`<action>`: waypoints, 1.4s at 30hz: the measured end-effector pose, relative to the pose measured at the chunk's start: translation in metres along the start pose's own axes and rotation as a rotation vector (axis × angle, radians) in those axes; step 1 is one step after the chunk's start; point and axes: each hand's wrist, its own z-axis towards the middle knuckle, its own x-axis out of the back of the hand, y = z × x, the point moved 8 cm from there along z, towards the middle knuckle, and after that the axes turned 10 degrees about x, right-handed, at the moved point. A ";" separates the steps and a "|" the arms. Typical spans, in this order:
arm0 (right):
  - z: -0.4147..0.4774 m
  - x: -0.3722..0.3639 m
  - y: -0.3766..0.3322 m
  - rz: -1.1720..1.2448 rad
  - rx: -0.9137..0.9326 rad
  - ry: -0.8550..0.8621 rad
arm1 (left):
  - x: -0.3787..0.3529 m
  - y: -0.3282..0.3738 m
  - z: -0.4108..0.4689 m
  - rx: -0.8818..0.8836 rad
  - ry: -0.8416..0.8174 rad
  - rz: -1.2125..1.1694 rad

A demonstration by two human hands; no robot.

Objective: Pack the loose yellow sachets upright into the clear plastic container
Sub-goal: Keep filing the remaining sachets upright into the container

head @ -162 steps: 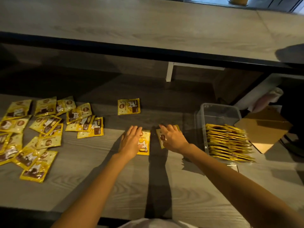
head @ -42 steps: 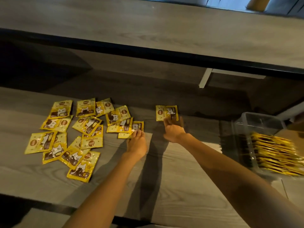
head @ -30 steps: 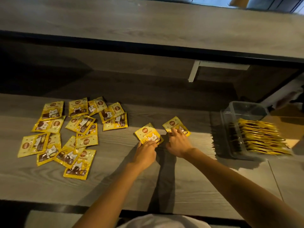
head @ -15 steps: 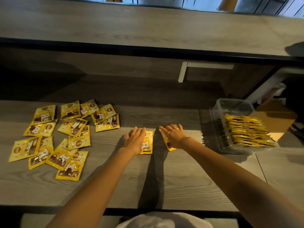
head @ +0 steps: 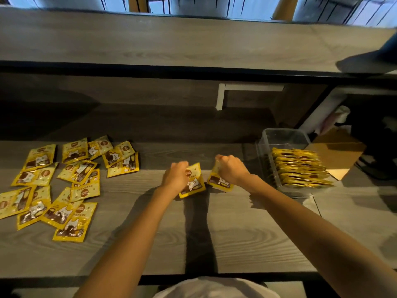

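My left hand point(head: 175, 176) is closed on the top of one yellow sachet point(head: 194, 183), tilting it up off the wooden table. Just to its right, my right hand point(head: 231, 168) grips a second yellow sachet point(head: 220, 182) by its upper edge, its lower end close to the table. A clear plastic container point(head: 281, 136) stands at the right, with a row of several sachets point(head: 300, 168) packed upright in its near part. Several loose sachets point(head: 64, 179) lie scattered flat on the table's left side.
A raised wooden counter point(head: 171, 39) runs across the back above a dark shelf gap. A brown cardboard piece point(head: 337, 153) lies right of the container. The table's near edge point(head: 193, 278) is by my body.
Both hands lay flat on the two sachets half a second ago; now their fingers have closed and the sachets' tops are lifted. Earlier the hands dragged these sachets in from the left pile.
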 end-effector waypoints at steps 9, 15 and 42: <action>-0.045 0.111 0.055 0.164 -0.036 0.387 | 0.056 0.121 -0.022 -0.216 0.203 -0.207; -0.074 0.157 0.120 0.163 -0.024 0.612 | 0.061 0.203 -0.044 -0.351 0.322 -0.273; -0.045 0.094 0.251 0.223 0.066 0.187 | -0.086 0.291 0.009 -0.302 -0.165 0.051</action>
